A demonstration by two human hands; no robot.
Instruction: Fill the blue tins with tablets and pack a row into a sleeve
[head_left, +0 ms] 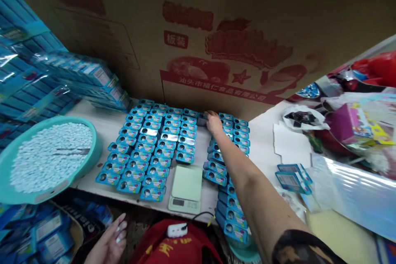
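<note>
My right hand [213, 123] reaches to the back of the table, its fingers closed on a small blue box [202, 119] whose dark side faces me. That box stands at the end of a row of similar blue boxes [186, 148]. Low in front of the table, my left hand [109, 239] is half curled, thumb against the fingers. Small pale spots show at its fingertips; whether they are tablets or nails I cannot make out. Between the groups of boxes lies a pale green kitchen scale [187, 183] with nothing on its plate.
A turquoise basin [97, 148] of pale tablets with tweezers [72, 151] stands left. Stacked blue packs [93, 72] rise behind it. A large carton [139, 16] walls off the back. Flattened blue boxes [293, 177] and plastic sheets lie right. A white power bank [177, 230] with a cable is on my lap.
</note>
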